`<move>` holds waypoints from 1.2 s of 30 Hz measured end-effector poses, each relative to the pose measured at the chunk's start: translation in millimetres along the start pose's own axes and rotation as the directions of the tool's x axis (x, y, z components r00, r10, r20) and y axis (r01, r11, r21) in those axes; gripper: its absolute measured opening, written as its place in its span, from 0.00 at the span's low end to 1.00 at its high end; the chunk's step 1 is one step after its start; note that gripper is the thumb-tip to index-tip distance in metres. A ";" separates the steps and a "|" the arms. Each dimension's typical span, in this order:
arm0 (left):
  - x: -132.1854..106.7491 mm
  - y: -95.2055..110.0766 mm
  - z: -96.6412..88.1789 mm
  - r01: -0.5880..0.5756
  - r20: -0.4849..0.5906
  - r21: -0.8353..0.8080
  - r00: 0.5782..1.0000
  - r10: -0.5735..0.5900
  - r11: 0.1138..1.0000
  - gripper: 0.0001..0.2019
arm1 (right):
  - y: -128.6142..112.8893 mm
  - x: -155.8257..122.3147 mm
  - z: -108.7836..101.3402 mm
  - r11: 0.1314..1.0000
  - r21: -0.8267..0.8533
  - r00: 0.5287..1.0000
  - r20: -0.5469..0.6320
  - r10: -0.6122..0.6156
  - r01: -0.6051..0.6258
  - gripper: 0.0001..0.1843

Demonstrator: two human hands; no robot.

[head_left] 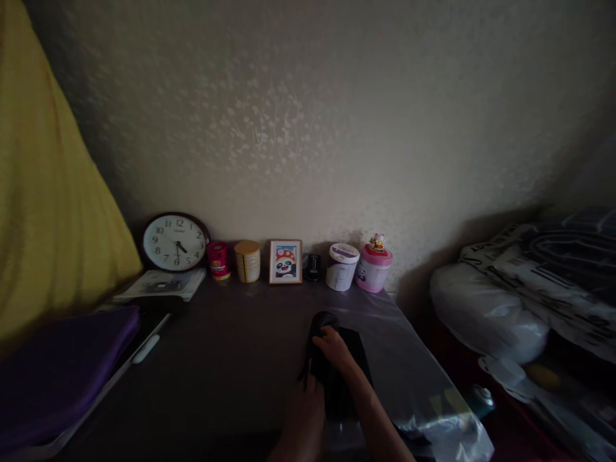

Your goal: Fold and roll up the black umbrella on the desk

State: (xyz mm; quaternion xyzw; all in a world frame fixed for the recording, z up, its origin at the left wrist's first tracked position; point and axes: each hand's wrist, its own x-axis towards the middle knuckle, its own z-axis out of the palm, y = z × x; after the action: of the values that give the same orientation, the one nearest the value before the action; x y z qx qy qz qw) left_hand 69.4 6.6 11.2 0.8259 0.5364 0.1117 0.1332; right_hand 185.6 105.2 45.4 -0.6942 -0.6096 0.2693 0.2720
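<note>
A black soft thing (342, 378), a pouch or folded cloth, lies on the dark table (231, 359) just in front of me. My right hand (333, 347) rests on its far end with the fingers curled over the rounded top. At the near left edge of the black thing is my left hand (304, 410), thumb up against its side, the other fingers lost in the dark beneath it. Both forearms come in from the bottom edge. The light is very dim.
Along the wall stand a round clock (175, 242), a red tin (218, 260), a yellow tin (248, 260), a small framed picture (285, 261), a white tub (342, 265) and a pink jar (374, 264). Clear plastic sheet (423, 385) covers the table's right side. A purple folder (62, 366) lies left, bags (486, 314) right.
</note>
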 end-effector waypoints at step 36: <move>7.2 -12.1 38.6 -0.065 -0.586 0.187 0.793 0.165 0.980 0.18 | 23.3 -41.0 -7.1 0.757 -0.164 0.763 -0.034 -0.645 0.633 0.13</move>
State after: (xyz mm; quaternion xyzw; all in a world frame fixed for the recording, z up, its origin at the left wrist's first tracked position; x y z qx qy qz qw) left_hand 74.5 14.1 -28.9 0.7871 0.5067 0.3322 -0.1156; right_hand 202.4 61.7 35.7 -0.4733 -0.8147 0.0852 0.3241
